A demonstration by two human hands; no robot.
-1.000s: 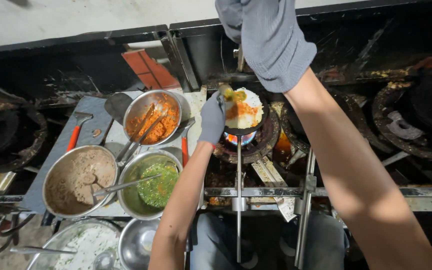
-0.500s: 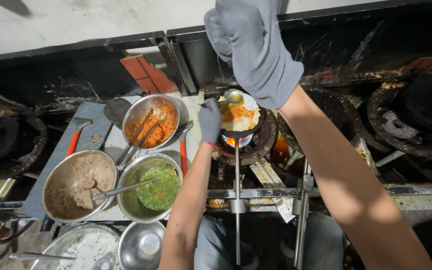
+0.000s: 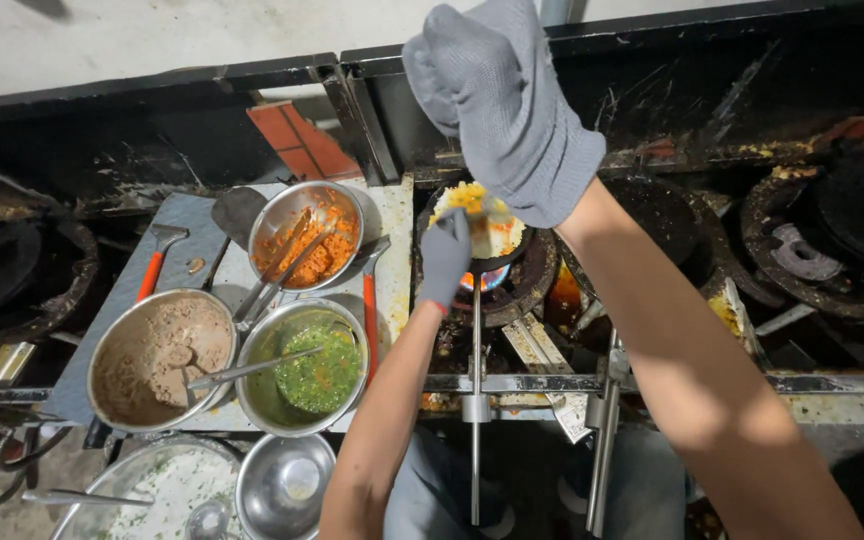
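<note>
A small long-handled pan [image 3: 474, 330] sits over a lit burner [image 3: 497, 280] with an egg-like yellow and white mix [image 3: 484, 222] in it. My left hand [image 3: 445, 258], in a grey glove, is closed on a small utensil at the pan's left rim. My right hand [image 3: 500, 100], also in a grey glove, is raised well above the pan with its fingers curled shut; whether it holds anything is hidden.
Left of the burner stand three steel bowls: orange shreds [image 3: 310, 238], green sauce [image 3: 304, 365], brown paste [image 3: 160, 355], each with a spoon. Below lie a round tray with a white mix [image 3: 142, 495] and an empty bowl [image 3: 287, 487]. Blackened burners [image 3: 832, 250] lie to the right.
My right hand has risen higher above the pan and closer to the camera. My left hand has stayed at the pan's rim.
</note>
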